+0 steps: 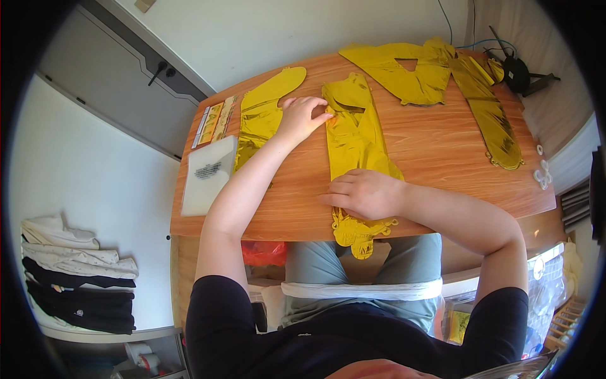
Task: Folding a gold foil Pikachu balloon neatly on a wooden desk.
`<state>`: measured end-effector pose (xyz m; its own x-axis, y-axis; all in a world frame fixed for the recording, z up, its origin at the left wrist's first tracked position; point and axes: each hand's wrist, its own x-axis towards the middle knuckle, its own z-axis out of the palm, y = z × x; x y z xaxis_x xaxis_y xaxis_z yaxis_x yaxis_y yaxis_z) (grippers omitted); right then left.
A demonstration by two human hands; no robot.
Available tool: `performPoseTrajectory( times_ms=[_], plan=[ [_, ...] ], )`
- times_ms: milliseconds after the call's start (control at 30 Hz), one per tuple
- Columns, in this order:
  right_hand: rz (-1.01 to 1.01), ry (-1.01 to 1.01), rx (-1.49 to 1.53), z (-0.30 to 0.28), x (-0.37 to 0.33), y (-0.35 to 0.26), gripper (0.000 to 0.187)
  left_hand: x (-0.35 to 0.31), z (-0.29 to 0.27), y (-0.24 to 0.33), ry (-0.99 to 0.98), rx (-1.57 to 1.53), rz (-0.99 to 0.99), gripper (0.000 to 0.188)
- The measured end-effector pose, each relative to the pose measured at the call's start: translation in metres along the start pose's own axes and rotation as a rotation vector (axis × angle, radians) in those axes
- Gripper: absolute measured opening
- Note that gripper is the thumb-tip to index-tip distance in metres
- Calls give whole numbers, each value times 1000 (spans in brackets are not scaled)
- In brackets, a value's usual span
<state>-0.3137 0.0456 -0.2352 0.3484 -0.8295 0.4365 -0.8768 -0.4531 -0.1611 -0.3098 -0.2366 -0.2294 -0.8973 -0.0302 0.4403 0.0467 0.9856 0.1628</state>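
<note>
A flat, wrinkled gold foil balloon [356, 136] lies lengthwise before me on the wooden table [290, 189], its lower end hanging over the front edge. My left hand [303, 119] pinches its upper left edge between thumb and fingers, beside a dark slot in the foil. Lower down, my right hand [366, 192] rests across the same balloon, with bent fingers closed over its left edge; the fingertips are partly hidden. To the left lies another gold foil balloon [274, 88], partly behind my left forearm. A larger foil piece [423, 69] with a triangular opening spreads at the far right.
A long foil strip [489, 114] reaches down the right side. Small white rings [541, 174] sit near the right edge, a black stand [516, 74] with cables behind. At left are a clear plastic sheet [205, 177] and printed cards [214, 120].
</note>
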Motion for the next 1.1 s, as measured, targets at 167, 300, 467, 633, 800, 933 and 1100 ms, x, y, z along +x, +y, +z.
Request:
performPoseTrajectory(
  times_ms=[167,300,467,633,800,933,1100],
  plan=[
    [-5,1,-15,1,-2,1,42,-1,1,3,-26,34,43,37],
    [-9,-8,-29,0,0,-1,41,-4,2,-1,30,147,152,37],
    [-16,-17,-47,0,0,-2,40,-1,2,-3,-52,116,138,39],
    [-6,-40,-88,0,-1,-5,41,2,-2,3,-80,107,125,41],
    [66,-146,-123,-7,2,-18,43,5,-8,4,-120,156,148,41],
    [39,-107,-156,-5,2,-17,40,7,-9,3,-123,143,142,41],
    [25,-76,-170,-1,1,-15,40,5,-16,0,-208,25,34,57]
  ],
)
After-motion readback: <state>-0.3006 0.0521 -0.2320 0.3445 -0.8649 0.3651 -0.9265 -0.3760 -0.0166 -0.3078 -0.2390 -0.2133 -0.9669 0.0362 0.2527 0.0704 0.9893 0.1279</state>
